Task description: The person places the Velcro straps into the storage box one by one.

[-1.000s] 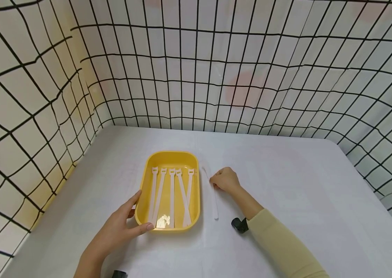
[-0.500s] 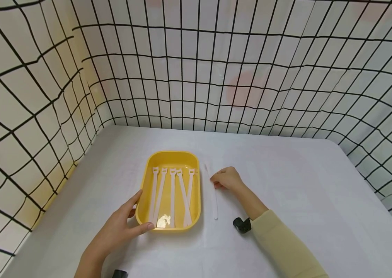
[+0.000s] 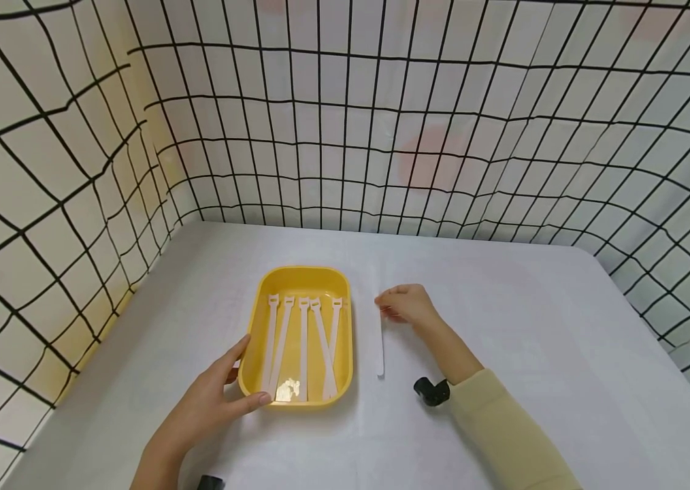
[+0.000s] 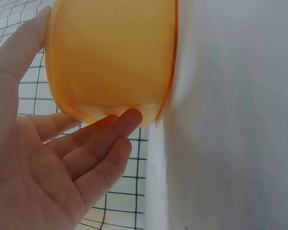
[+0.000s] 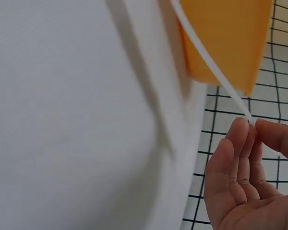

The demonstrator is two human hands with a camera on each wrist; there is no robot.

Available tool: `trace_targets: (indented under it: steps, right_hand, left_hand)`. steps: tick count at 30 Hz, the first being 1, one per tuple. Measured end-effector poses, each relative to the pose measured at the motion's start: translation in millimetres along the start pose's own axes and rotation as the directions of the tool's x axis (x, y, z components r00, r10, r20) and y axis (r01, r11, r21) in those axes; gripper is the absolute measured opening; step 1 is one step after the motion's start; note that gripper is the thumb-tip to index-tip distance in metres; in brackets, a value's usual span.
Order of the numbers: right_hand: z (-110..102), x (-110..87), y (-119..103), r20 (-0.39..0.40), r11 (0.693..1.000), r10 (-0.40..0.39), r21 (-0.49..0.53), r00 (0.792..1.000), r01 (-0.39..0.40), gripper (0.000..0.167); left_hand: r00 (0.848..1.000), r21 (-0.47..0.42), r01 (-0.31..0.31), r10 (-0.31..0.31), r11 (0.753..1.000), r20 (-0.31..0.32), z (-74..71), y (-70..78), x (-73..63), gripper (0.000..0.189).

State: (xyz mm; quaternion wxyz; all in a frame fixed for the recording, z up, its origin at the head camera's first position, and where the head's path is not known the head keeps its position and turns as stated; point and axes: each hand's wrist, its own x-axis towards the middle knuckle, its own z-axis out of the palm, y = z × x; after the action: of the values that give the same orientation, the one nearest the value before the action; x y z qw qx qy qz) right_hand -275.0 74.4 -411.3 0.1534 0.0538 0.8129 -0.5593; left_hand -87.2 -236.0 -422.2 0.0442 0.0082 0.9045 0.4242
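My right hand [image 3: 407, 304] pinches a white cable tie [image 3: 381, 347] by its far end, between thumb and fingertips. In the right wrist view the cable tie [image 5: 209, 58] slants up from the fingertips, its shadow on the cloth apart from it. To its left stands a yellow tray [image 3: 349, 340]. Several similar pale cable ties [image 3: 303, 347] with slotted heads lie lengthwise inside it. My left hand [image 3: 210, 398] holds the tray's near left corner, thumb at the near rim and fingers along the left side. The left wrist view shows those fingertips [image 4: 131, 120] against the tray's outer wall.
A white cloth [image 3: 535, 340] covers the table. A white wall with a black grid [image 3: 345, 122] rises at the back and both sides. A small black device [image 3: 432, 392] sits by the right wrist, another [image 3: 210, 482] by the left forearm.
My right hand has raised the cable tie off the cloth, moving slightly away and to the right. The cable tie now hangs straighter. Left hand and tray stay put.
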Motion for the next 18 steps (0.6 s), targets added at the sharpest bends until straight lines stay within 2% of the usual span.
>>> trace_targets:
  steps: [9,18]
  right_hand:
    - [-9,-14.5,-21,0.031,0.984,-0.062,0.170,0.998,0.056,0.020]
    - [-5,-30.4,-38,0.087,0.974,-0.160,0.174,0.983,0.143,0.020]
  left_hand:
    - [1.000,-0.003,0.009,-0.009,1.000,0.003,-0.2,0.6,0.4,0.101]
    - [1.000,-0.007,0.009,-0.009,1.000,-0.002,0.0,0.8,1.0,0.101]
